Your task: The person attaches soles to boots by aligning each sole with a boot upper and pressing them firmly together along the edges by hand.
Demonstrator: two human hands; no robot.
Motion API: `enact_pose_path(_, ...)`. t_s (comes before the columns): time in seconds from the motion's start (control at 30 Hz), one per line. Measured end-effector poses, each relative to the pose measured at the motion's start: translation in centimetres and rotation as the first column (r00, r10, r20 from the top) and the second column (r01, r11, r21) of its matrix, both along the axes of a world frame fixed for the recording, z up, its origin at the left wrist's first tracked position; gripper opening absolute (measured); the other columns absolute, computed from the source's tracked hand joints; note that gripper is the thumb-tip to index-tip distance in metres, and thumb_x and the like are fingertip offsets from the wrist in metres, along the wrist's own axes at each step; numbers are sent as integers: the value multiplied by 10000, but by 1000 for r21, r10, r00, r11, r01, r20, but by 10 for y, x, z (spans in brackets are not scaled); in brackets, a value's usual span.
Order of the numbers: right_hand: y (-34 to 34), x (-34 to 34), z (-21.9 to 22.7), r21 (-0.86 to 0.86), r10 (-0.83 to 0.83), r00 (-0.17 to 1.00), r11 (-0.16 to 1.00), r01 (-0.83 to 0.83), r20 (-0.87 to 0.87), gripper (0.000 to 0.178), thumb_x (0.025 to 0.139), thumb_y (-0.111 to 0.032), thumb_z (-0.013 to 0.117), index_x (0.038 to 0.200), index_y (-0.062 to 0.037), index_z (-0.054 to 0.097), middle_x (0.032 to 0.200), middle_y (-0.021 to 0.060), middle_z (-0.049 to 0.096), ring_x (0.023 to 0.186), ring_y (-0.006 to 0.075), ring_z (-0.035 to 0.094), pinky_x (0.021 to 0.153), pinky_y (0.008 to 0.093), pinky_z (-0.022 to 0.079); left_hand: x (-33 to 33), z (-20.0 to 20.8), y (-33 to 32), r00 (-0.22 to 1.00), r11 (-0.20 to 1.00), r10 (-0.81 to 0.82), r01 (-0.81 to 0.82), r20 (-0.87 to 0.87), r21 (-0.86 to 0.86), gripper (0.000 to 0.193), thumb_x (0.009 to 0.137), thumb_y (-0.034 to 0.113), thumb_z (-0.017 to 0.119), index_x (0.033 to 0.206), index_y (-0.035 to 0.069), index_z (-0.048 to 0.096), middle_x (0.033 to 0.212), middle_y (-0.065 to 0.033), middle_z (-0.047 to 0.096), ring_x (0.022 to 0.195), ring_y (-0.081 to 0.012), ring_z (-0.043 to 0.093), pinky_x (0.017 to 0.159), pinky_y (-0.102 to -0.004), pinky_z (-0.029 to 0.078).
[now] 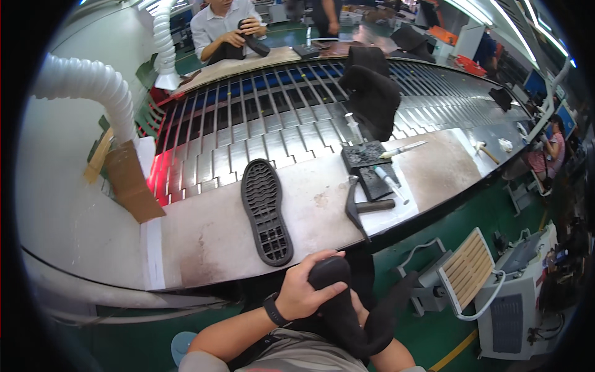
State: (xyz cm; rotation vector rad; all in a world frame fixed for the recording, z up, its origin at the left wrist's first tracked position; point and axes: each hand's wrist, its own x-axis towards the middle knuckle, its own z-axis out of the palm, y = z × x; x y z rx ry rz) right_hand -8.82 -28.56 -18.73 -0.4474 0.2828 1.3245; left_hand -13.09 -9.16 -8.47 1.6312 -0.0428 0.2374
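In front of my body, below the bench edge, I hold a black boot. My left hand wraps round its rounded end, thumb across the near side. My right hand grips it from the right, its fingers mostly hidden behind the boot. The boot's soft shaft droops toward my right forearm. On the bench ahead lies a black rubber sole, treaded side up, apart from both hands. To its right a hammer rests beside a dark block with syringes on and around it.
Behind the bench strip runs a slatted metal conveyor carrying black boots. A white ribbed hose hangs at left above a cardboard piece. Across the conveyor a person handles a dark boot. A wooden-slatted seat stands right.
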Motion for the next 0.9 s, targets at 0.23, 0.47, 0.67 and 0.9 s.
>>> enact_pose_path(0.23, -10, 9, -48, -113, 1, 943, 993, 38, 332, 785, 1121, -591, 393, 1478, 90, 551, 1267, 318, 722, 1072, 433, 768, 821, 451, 681, 42, 21, 38, 990, 951, 124, -137, 62, 279, 580, 989, 185, 799, 1474, -33, 565, 1479, -202, 656, 1307, -310, 687, 1145, -394, 517)
enact_pose_path(0.47, 9, 3, 41, -260, 2, 912, 959, 115, 411, 1480, 821, -1047, 12, 1548, 166, 449, 1360, 378, 640, 1220, 455, 671, 1073, 452, 536, 158, -34, 253, 821, 584, 539, -202, -190, 786, 540, 1034, 361, 710, 1378, -55, 683, 1306, -305, 731, 1227, -438, 703, 1082, -440, 533)
enact_pose_path(0.67, 13, 2, 58, -334, 8, 878, 927, 173, 479, 1483, 819, -1049, 30, 1550, 176, 433, 1355, 393, 633, 1217, 474, 670, 1096, 489, 540, 110, -11, 234, 900, 848, 402, -436, -169, -303, 308, 1068, 200, 711, 1214, -69, 751, 1090, -85, 793, 948, -159, 763, 878, -311, 606)
enact_pose_path(0.9, 28, -3, 73, -335, -120, 899, 901, 277, 421, 1356, 908, -981, 58, 1581, 143, 405, 1427, 394, 593, 1249, 489, 657, 1103, 533, 545, -22, -2, 176, 948, 816, 171, -289, -269, -501, 444, 1058, 295, 630, 1315, -66, 630, 1227, -189, 759, 1060, -270, 774, 985, -415, 629)
